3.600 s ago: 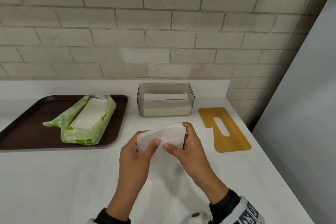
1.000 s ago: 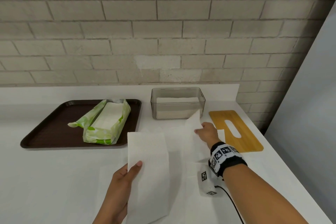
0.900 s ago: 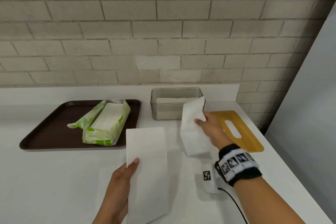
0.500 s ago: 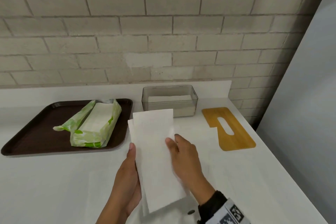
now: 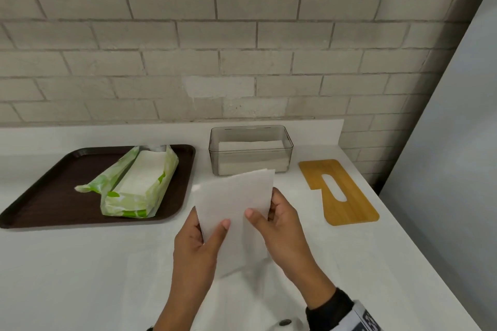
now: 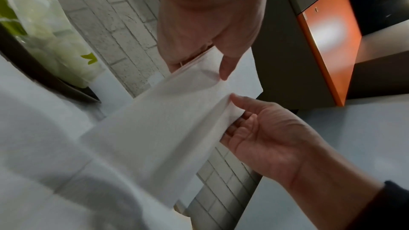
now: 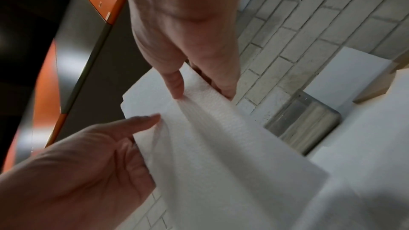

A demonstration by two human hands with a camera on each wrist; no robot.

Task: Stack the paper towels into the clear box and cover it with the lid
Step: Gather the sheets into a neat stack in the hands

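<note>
Head view: two hands (image 5: pixel 196 247) (image 5: pixel 285 234) pinch one paper towel (image 5: pixel 234 207).

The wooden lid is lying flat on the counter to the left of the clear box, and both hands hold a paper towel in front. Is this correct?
Not quite: the head view shows the wooden lid flat on the counter to the right of the clear box, not the left. The rest holds: left hand and right hand hold a paper towel in front.

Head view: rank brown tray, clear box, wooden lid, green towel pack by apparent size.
1. brown tray, clearly largest.
2. green towel pack and clear box: look about alike, so unranked.
3. wooden lid, somewhat smaller, though it lies flat and foreshortened, so that is unsure.
</note>
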